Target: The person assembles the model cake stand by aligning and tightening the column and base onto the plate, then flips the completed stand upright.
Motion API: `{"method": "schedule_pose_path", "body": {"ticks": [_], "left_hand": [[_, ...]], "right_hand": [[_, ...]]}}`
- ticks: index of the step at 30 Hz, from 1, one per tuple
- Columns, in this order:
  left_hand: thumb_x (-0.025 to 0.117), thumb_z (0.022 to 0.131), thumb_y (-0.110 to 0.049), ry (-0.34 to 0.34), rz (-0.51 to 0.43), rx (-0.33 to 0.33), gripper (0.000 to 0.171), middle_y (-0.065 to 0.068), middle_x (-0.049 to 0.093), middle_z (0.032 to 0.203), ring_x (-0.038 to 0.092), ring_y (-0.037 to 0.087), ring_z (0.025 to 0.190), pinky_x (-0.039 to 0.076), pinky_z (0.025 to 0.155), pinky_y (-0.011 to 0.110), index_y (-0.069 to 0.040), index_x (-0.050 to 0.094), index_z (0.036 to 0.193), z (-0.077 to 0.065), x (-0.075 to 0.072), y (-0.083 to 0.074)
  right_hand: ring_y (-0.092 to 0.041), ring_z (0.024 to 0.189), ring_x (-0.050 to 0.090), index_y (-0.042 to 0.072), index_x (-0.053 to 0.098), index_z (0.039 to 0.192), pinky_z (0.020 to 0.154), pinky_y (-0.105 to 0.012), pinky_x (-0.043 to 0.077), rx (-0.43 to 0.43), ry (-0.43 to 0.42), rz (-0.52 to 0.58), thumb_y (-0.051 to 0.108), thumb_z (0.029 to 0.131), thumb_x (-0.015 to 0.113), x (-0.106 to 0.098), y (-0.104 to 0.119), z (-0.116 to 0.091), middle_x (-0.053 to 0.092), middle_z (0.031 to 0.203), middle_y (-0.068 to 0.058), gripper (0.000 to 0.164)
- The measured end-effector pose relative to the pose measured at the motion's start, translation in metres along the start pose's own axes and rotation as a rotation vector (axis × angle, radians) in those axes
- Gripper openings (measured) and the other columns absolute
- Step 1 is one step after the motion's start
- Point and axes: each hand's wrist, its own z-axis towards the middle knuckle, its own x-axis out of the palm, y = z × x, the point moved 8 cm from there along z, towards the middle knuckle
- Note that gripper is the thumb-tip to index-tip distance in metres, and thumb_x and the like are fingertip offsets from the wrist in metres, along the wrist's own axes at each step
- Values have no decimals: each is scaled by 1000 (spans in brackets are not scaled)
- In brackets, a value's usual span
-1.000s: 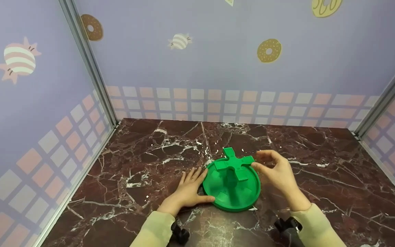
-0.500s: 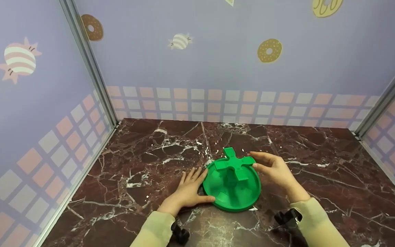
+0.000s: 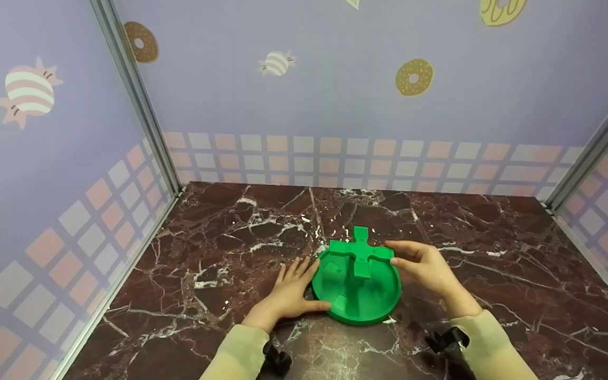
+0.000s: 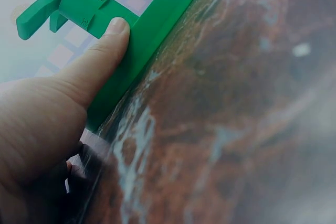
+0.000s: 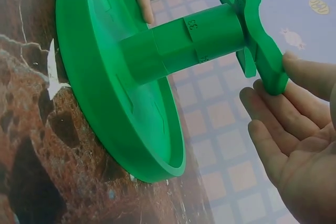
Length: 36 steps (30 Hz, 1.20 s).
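Note:
A green round base (image 3: 335, 311) with a raised rim lies on the marble-patterned tabletop. From its middle rises a thick green post (image 5: 184, 40) bearing small printed numbers, capped by a green four-armed cross handle (image 3: 362, 252). My right hand (image 3: 430, 269) pinches the end of the handle's right arm between thumb and fingers. On the left side of the base, my left hand (image 3: 288, 295) rests with its fingers spread straight, fingertips at the rim. In the left wrist view its thumb (image 4: 100, 51) presses on the rim's edge.
Dark red tabletop (image 3: 219, 232) with white veins surrounds the base. Purple panels with candy and doughnut prints enclose it, the back wall (image 3: 304, 105) behind and others at each side. Black wrist mounts (image 3: 277, 361) sit under the sleeves.
The cross handle has turned clockwise as seen from above. My right hand has closed onto its right arm and moved slightly nearer with it. The left hand and the base have stayed put.

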Motion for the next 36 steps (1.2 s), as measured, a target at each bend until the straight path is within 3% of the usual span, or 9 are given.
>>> {"method": "schedule_pose_path", "body": {"ticks": [10,17,22,30,36], "left_hand": [[73,86,-65,-2,11,3,110,19,15,173,7,42,161,1,129,65,-14,18,167,0,0,0],[73,86,-65,-2,9,4,110,19,15,173,7,42,161,1,128,65,-14,18,167,1,0,0],[73,87,-64,-2,15,7,110,19,15,172,8,43,161,2,128,66,-13,18,167,0,0,0],[71,87,-67,2,12,-2,110,18,14,173,6,41,161,0,129,65,-15,17,167,1,1,1],[71,87,-66,5,5,-4,110,18,14,173,6,41,162,0,129,65,-15,17,167,1,1,1]], "right_hand": [[-6,92,74,-6,61,138,74,-36,65,11,70,9,11,96,73,8,1,-5,65,134,-29,47],[-2,101,71,-2,64,137,81,-21,59,1,76,-14,14,95,75,13,5,-9,64,139,-26,46],[2,108,69,-2,64,137,90,-20,58,-4,76,-21,14,94,76,16,8,-11,63,141,-25,48],[5,109,68,-1,66,134,92,-19,57,-12,49,-37,14,91,79,20,13,-13,65,139,-24,47],[-15,117,70,0,66,134,93,-22,59,-1,22,-45,15,91,79,25,20,-18,65,138,-23,48]]}}
